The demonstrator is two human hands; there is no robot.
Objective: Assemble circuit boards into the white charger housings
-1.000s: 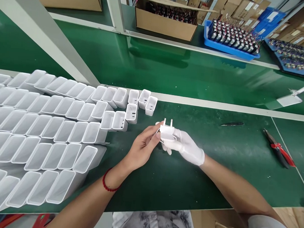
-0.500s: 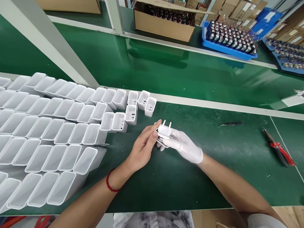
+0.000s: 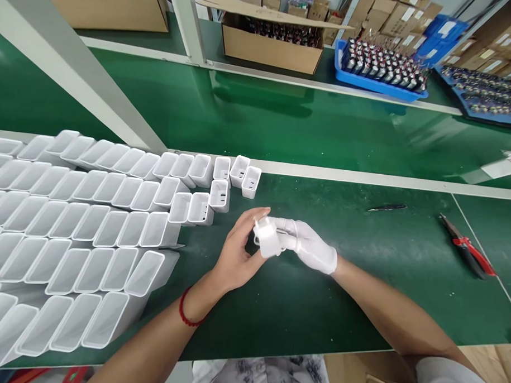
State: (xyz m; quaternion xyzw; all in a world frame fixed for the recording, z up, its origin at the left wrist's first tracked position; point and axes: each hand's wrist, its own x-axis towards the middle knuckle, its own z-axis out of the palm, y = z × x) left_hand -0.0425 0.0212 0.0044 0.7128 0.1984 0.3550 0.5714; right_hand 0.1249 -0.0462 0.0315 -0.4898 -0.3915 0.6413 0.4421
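A small white plastic plug piece [image 3: 268, 238] is held between my two hands over the green tabletop, one broad face turned toward me. My bare left hand [image 3: 240, 248], a red bead bracelet at its wrist, pinches it from the left with thumb and fingers. In a white glove, my right hand [image 3: 314, 246] grips it from the right; some of its fingers are hidden behind the piece. Just beyond my hands stand several open white plastic housings [image 3: 251, 181], some with small dark slots in the bottom.
Rows of open white housings [image 3: 124, 227] fill the left side. To the right lie dark tweezers [image 3: 387, 208] and red-and-black pliers [image 3: 467, 246]. On the raised shelf are a cardboard box [image 3: 271, 49] and a blue tray [image 3: 379, 87] of small wired parts. A slanted white post [image 3: 79, 68] stands at left.
The plug piece has been turned in my hands: its two prongs pointed up and away before, and now a flat face shows. My left fingers have shifted around it.
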